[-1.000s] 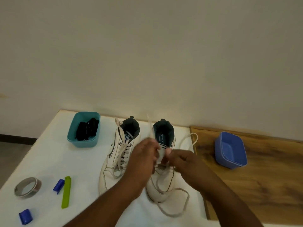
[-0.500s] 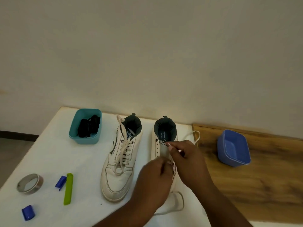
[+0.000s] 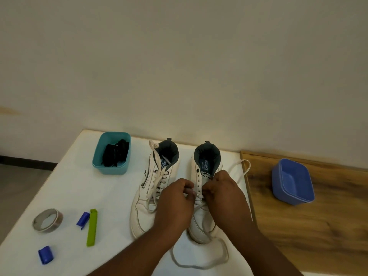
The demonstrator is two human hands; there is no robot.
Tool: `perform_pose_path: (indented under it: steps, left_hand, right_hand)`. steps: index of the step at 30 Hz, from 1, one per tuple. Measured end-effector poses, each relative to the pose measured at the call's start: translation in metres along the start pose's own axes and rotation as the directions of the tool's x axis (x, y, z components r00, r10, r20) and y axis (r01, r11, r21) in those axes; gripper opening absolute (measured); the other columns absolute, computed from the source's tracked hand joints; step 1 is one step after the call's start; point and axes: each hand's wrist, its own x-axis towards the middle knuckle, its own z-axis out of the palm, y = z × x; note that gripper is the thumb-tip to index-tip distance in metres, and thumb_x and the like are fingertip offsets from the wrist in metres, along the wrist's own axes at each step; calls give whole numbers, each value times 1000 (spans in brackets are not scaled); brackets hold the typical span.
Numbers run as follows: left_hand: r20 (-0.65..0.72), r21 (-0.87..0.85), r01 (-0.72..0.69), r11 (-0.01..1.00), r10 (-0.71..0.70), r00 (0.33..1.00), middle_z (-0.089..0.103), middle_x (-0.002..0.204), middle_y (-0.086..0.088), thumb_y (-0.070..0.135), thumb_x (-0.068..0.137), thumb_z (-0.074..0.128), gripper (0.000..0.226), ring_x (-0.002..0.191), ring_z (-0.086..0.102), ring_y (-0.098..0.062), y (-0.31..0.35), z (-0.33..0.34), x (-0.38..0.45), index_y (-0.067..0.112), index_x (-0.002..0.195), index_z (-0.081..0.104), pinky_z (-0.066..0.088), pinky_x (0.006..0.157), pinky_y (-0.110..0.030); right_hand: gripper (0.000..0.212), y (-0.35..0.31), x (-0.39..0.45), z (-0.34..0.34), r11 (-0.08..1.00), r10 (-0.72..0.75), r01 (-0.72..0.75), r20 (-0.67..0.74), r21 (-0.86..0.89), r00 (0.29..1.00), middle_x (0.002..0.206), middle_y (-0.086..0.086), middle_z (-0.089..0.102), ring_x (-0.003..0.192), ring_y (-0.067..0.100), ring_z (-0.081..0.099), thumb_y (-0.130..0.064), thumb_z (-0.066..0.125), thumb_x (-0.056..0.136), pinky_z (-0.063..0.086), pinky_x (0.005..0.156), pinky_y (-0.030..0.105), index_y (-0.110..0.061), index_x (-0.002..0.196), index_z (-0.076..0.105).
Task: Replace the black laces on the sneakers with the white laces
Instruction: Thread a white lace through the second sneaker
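Lacing is proceeding on the right-hand sneaker (image 3: 201, 206), which is standing toe-toward-the-person on the white tabletop (image 3: 79, 188), just beside the left-hand sneaker (image 3: 153, 186), which is already carrying a white lace through its eyelets. The left hand (image 3: 175, 198) and the right hand (image 3: 221, 190) are both working at the mid eyelets; each grip appears to be pinching the white lace (image 3: 199, 263), though the fingertips are partly hidden behind the knuckles. Slack is trailing in a loop past the toe and another loop is lying out beside the collar. The black laces (image 3: 116, 154) are sitting in the teal tub (image 3: 111, 168), well apart, so removal appears complete.

For sound work, the person should be feeding the lace tip squarely into the next eyelet, drawing both ends to equal length, keeping the lace flat, and steadying the shoe against sliding. The upper eyelets are showing empty.
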Motion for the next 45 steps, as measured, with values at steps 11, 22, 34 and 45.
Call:
perform_pose_path:
  steps: [11, 22, 34, 45]
  left_hand:
    - [29, -57, 48, 997, -46, 999, 67, 78, 21, 28, 88, 75, 6, 80, 60, 15, -2, 0, 3, 33, 87, 73, 42, 64, -4]
    - [28, -37, 52, 998, -51, 998, 71, 83, 19, 34, 88, 74, 3, 78, 64, 5, -3, 1, 4, 33, 89, 77, 43, 70, -9]
    - [52, -57, 49, 997, -46, 998, 71, 89, 21, 34, 88, 74, 8, 85, 63, 8, -1, -1, 5, 35, 96, 76, 37, 69, -2]
    - [43, -9, 8, 1000, -8, 999, 67, 84, 21, 30, 92, 69, 7, 83, 61, 7, -2, -3, 5, 34, 87, 70, 37, 65, -4]
  right_hand:
    - [15, 10, 8, -7, 988, -59, 29, 196, 151, 979, 97, -4, 51, 86, 10, 52, -20, 65, 95, 45, 73, 23, -25, 94, 79]
    - [14, 13, 8, -12, 970, -100, 56, 179, 234, 979, 87, -10, 60, 84, 8, 58, -14, 70, 90, 44, 74, 18, -24, 86, 79]
    - [17, 8, 4, -7, 985, -30, 15, 88, 174, 996, 97, -6, 67, 88, 10, 61, -18, 65, 96, 47, 77, 18, -26, 99, 80]
    - [18, 12, 5, -12, 918, 15, -85, 182, 387, 983, 83, -12, 69, 77, 1, 63, -15, 68, 94, 45, 68, 11, -29, 86, 75]
